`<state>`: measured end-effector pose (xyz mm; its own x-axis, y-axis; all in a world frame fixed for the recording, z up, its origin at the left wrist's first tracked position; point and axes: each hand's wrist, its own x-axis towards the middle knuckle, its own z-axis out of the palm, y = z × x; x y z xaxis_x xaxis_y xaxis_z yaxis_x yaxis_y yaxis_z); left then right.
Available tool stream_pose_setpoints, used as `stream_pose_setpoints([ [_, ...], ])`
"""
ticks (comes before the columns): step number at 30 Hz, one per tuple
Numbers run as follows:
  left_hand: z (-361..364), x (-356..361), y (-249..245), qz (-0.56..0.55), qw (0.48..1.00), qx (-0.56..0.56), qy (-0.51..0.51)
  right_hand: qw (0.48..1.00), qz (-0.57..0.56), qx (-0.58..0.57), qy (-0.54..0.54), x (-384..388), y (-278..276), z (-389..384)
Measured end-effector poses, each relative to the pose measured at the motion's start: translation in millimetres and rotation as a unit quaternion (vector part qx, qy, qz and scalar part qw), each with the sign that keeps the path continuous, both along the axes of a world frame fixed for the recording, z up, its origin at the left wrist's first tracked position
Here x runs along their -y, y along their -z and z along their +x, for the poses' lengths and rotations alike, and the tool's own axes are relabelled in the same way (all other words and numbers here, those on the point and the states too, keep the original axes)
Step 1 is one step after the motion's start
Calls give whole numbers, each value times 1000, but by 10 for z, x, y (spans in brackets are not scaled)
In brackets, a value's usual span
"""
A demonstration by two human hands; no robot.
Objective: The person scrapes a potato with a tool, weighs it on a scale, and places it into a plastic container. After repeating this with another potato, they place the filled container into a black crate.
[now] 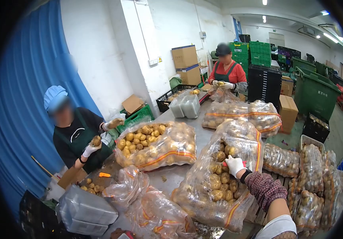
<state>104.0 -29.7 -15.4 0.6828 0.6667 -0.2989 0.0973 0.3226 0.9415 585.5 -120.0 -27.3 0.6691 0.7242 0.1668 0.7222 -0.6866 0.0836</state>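
Note:
My right hand (235, 165), in a white glove, reaches into a torn-open clear plastic sack (235, 133) with orange and yellow stripes. Its fingers are curled against the sack's opening. A small red object (244, 163) sticks out beside the glove and seems held in it; its kind is not clear. Yellow-brown potatoes (219, 183) show through the opening, just below the hand. A plaid sleeve (266, 190) covers my right forearm. I cannot see my left hand.
Another opened potato sack (155, 143) lies ahead, and a full sack (243, 115) lies beyond mine. Crumpled plastic (151, 207) covers the near table. An orange cutter (104, 174) lies left. Two co-workers handle potatoes. Several full sacks (311, 169) are stacked at right.

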Motion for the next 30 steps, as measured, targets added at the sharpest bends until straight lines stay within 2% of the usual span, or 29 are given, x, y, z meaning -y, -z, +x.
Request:
stream_pose_setpoints([
  [3, 273, 41, -103, 7, 998, 41, 39, 999, -2, -30, -14, 120, -66, 15],
  [4, 345, 57, -134, 7, 997, 52, 50, 998, 34, -45, -11, 192, -116, 5],
  [7, 542, 78, -229, 7, 994, 89, 68, 971, 98, -201, 80, 401, -607, -178],
  [8, 587, 92, -262, 7, 992, 100, 71, 938, 218, -270, 21, 466, -450, -161],
  [9, 638, 97, -293, 8, 991, 111, 74, 881, 331, -337, -36, 553, -265, -165],
  [10, 679, 103, -328, 11, 989, 123, 76, 778, 391, -483, -97, 543, -615, -520],
  [11, 703, 114, -360, 16, 987, 137, 77, 723, 400, -547, -134, 554, -836, -864],
  [12, 720, 111, -406, 24, 985, 153, 76, 691, 339, -636, -59, 565, -1254, -1290],
  [13, 704, 109, -429, 31, 982, 171, 74, 636, 381, -655, -141, 473, -992, -1502],
  [14, 658, 113, -429, 38, 979, 188, 69, 591, 358, -715, -108, 442, -832, -1759],
  [17, 471, 19, -535, 41, 979, 200, 25, 627, 248, -724, -144, 172, -974, -2616],
  [19, 235, -129, -659, 134, 985, 85, 73, 569, 328, -731, -186, 8, -735, -2972],
  [20, 147, -150, -703, 108, 987, 104, 53, 622, 343, -682, -175, -71, -679, -3063],
  [21, 27, -155, -699, 109, 989, 96, 40, 615, 372, -666, -199, -95, -718, -3119],
  [23, -155, -156, -680, 149, 986, 72, 4, 667, 327, -635, -213, -146, -750, -3195],
  [24, -237, -164, -646, 167, 984, 57, -5, 665, 321, -639, -214, -176, -799, -3254],
  [26, -379, -122, -584, 197, 979, 34, -30, 766, 296, -467, -328, -240, -903, -3356],
  [27, -437, -102, -561, 230, 972, 14, -49, 766, 291, -470, -329, -279, -898, -3386],
  [29, -509, -92, -609, 203, 978, 2, -42, 770, 229, -470, -365, -348, -864, -3435],
  [30, -552, -75, -666, 247, 967, -22, -48, 755, 230, -498, -360, -373, -895, -3469],
])
